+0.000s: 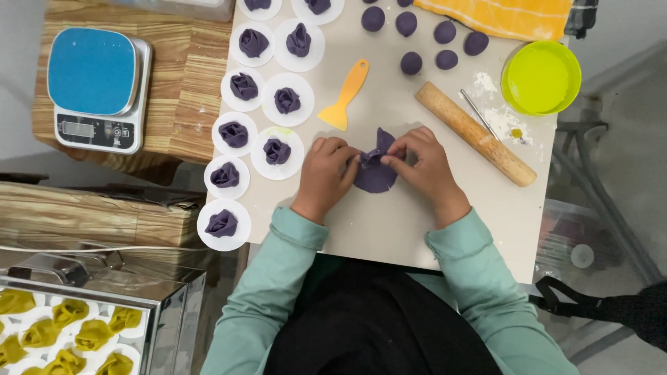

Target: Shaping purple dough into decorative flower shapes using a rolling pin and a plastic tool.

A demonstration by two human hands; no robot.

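A flat piece of purple dough [376, 175] lies on the white work board [389, 229] in front of me, one flap standing up at its top. My left hand [325, 172] pinches its left edge. My right hand [424, 161] pinches the folded middle from the right. Both sets of fingers meet over the dough's centre. Several shaped purple dough flowers [277, 151] sit on round white papers in two rows to the left.
An orange plastic scraper [345, 94], a wooden rolling pin [475, 133], a thin metal tool [478, 114], several purple dough balls [411, 63], a lime-green bowl [541, 76] and an orange cloth [500, 15] lie on the board. A blue kitchen scale [96, 83] sits left; yellow shaped dough pieces [62, 330] fill a tray at lower left.
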